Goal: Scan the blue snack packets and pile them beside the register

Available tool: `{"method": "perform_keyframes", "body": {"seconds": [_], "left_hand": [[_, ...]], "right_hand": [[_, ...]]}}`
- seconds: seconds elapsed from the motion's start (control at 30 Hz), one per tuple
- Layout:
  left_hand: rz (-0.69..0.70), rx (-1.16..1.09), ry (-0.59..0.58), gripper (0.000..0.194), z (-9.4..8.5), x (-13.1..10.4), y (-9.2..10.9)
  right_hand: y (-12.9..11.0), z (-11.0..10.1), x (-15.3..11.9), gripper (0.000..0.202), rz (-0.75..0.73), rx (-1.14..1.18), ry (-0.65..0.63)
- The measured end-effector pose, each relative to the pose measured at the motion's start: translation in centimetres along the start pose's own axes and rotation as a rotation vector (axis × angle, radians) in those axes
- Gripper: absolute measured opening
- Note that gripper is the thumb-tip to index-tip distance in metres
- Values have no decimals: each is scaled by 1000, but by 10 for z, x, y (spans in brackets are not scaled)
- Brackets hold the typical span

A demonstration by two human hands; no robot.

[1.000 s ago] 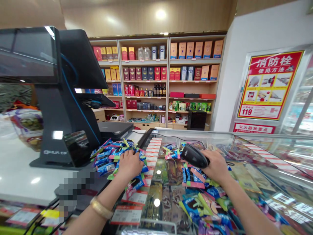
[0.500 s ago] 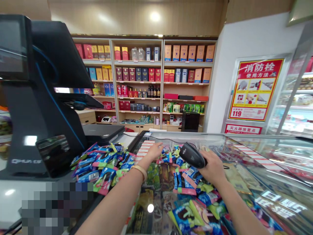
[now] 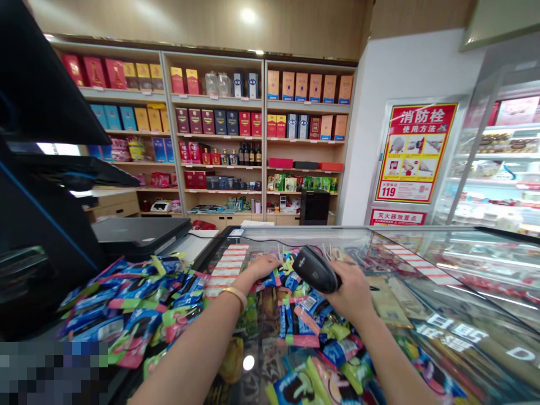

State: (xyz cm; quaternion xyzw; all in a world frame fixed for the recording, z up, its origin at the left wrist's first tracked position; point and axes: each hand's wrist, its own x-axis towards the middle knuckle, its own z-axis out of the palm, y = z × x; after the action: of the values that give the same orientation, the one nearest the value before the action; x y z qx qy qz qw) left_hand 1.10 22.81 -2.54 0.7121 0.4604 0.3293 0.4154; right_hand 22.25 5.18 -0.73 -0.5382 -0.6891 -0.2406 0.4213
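Note:
My right hand (image 3: 352, 289) is wrapped round a black handheld scanner (image 3: 314, 270), held above a loose pile of blue, pink and green snack packets (image 3: 310, 312). At the far left edge of this pile, my left hand (image 3: 262, 267) has its fingers pressed together and curled over a blue packet (image 3: 268, 278); its thumb is hidden. The pile lies on a glass-topped counter (image 3: 253, 232), through which other packaged goods show. Another heap of the same packets (image 3: 135, 298) lies left of my left forearm.
A black till screen and stand (image 3: 37, 197) fill the left side. A flat black device (image 3: 141, 232) sits behind the left heap. The scanner's thin cable crosses the far part of the glass. Shelves of boxes and bottles (image 3: 219, 139) stand behind, with a red poster (image 3: 415, 152) on the right.
The view has turned slightly right, shifting the scene left. My left hand has come down onto the packets, its fingers now curled in. The scanner stays in my right hand over the pile.

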Motion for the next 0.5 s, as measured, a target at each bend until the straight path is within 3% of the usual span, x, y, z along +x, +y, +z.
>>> {"method": "perform_keyframes", "body": {"seconds": [0.2, 0.5], "left_hand": [[48, 53, -70, 4, 9, -31, 1], [89, 57, -9, 24, 6, -85, 2]], "right_hand": [[-3, 0, 0, 23, -8, 7, -26], [-5, 5, 0, 21, -28, 10, -75]]}}
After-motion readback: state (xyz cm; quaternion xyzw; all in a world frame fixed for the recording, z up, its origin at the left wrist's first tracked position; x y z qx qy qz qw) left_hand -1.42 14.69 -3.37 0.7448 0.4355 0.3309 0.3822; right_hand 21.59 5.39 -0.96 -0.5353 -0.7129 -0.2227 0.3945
